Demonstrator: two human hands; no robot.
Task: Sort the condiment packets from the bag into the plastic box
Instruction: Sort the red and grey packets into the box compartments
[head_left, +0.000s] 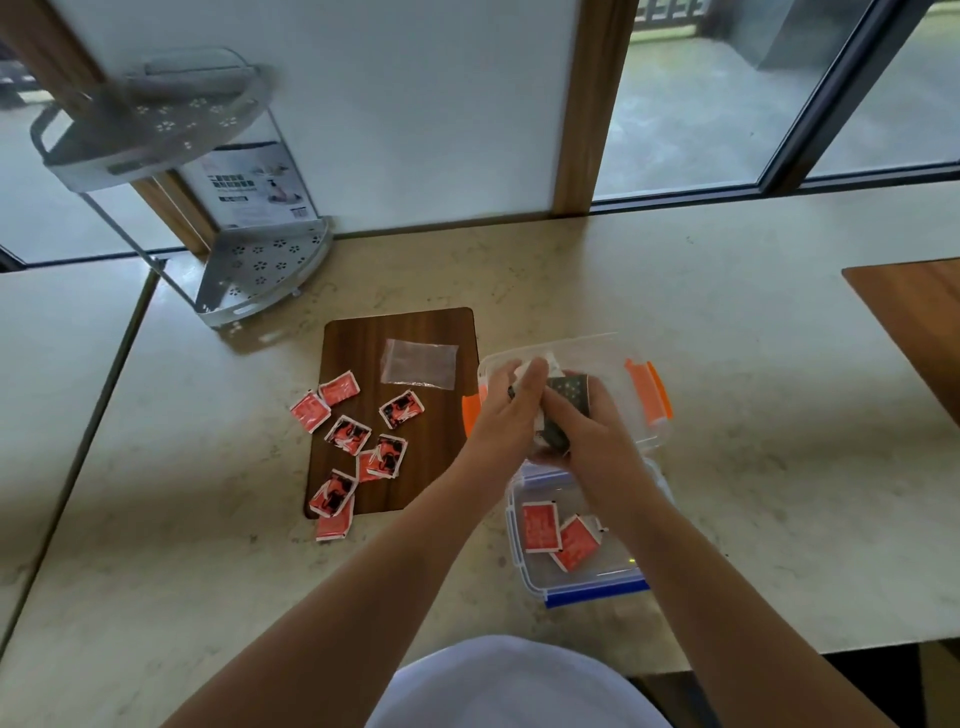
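Head view: left hand (511, 410) and right hand (582, 431) jointly clutching half-hidden dark packets (569, 395), count unclear.

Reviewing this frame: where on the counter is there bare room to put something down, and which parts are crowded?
Free: the counter right of the orange-latched box, up to the window, and the near-left stretch below the wooden board. The board's upper half holds only an empty clear bag. Crowded: the board's lower left, strewn with red packets, and both boxes, where the hands work.

Eight red packets (347, 434) outside, two packets (540, 526) boxed, two boxes (582, 590).
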